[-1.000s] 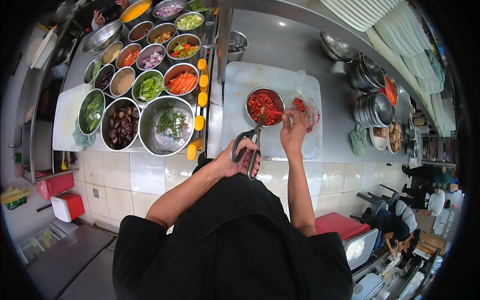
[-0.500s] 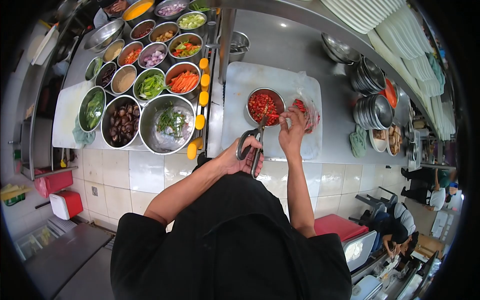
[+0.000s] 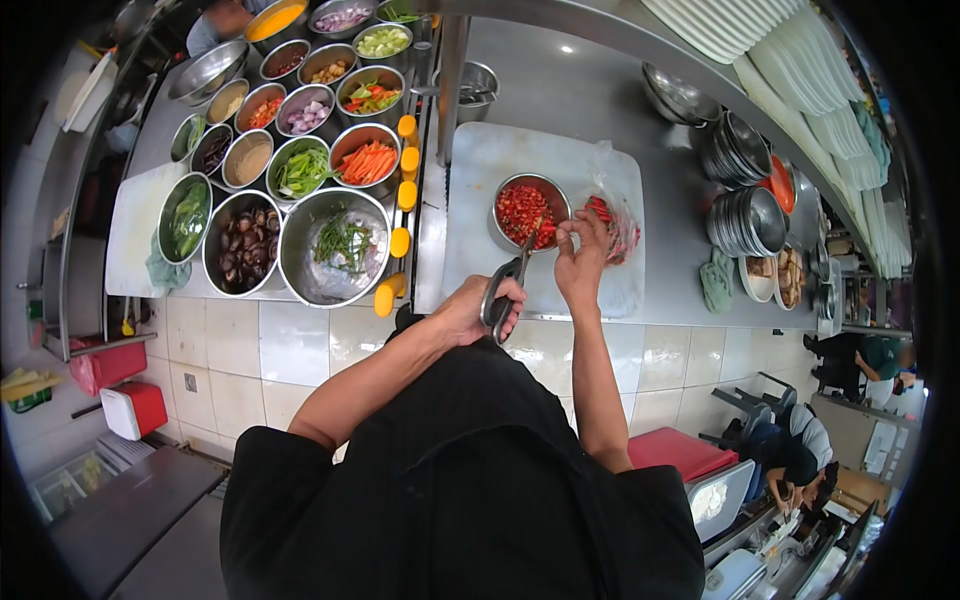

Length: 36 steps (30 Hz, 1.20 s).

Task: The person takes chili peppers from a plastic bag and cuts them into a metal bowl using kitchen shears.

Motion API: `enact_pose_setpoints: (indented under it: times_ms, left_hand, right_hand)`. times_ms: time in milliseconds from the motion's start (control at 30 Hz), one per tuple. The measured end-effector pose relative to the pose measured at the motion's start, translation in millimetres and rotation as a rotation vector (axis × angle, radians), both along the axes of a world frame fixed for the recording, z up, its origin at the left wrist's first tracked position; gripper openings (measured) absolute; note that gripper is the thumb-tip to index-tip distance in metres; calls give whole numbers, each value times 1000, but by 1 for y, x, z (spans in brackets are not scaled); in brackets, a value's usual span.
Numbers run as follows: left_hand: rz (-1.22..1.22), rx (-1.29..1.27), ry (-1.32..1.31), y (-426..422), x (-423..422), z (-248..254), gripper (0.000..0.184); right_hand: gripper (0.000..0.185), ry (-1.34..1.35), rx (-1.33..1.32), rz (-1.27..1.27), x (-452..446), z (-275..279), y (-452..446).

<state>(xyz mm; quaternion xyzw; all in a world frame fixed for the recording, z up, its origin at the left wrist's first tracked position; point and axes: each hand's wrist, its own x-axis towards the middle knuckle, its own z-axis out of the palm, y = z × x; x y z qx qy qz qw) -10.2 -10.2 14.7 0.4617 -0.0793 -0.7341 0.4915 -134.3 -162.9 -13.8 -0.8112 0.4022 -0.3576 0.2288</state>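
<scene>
My left hand (image 3: 488, 308) is wrapped round the handles of black-handled scissors (image 3: 508, 285), whose blades look nearly closed and reach the near rim of a steel bowl. Chopped red chillies (image 3: 522, 212) fill much of that steel bowl (image 3: 497, 236), which sits on a white cutting board (image 3: 470, 180). At the bowl's right rim my right hand (image 3: 582, 255) pinches a red chilli (image 3: 556, 228), its tip close to the blades. Just behind the right hand, a clear plastic bag (image 3: 622, 225) with whole red chillies lies on the board.
Steel containers of cut vegetables (image 3: 366, 160) stand at the left, with yellow-capped bottles (image 3: 399, 243) beside them. Stacked metal bowls (image 3: 748, 222), a green cloth (image 3: 716, 282) and white plates (image 3: 800, 70) are at the right. Other people (image 3: 790, 455) are at the lower right and top left.
The scissors have gone from open handles to nearly closed, and my left fingers have curled in. My right hand has shifted slightly left and down. The person at the top left has moved.
</scene>
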Motion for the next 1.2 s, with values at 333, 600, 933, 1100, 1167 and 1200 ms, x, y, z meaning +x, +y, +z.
enact_pose_setpoints:
  times_ms: [333,600,933,1100,1167,1200]
  left_hand:
    - [-71,23,222,1,-2,4,37]
    - [-88,69,226,7,2,17,35]
    - [-23,31,114,7,0,11,31]
    - [-68,79,267,5,-2,17,32]
    - [-88,56,230,2,-3,9,36]
    - [-86,50,188,1,-2,8,37]
  right_hand:
    - [8,24,12,-19,4,1,6]
    - [8,16,-19,-71,4,-3,3]
    - [8,49,-39,-88,11,-1,10]
    - [8,21,-51,-85,14,-3,13]
    - [8,17,-45,-81,15,-3,14]
    - [9,14,-41,-81,15,-2,14]
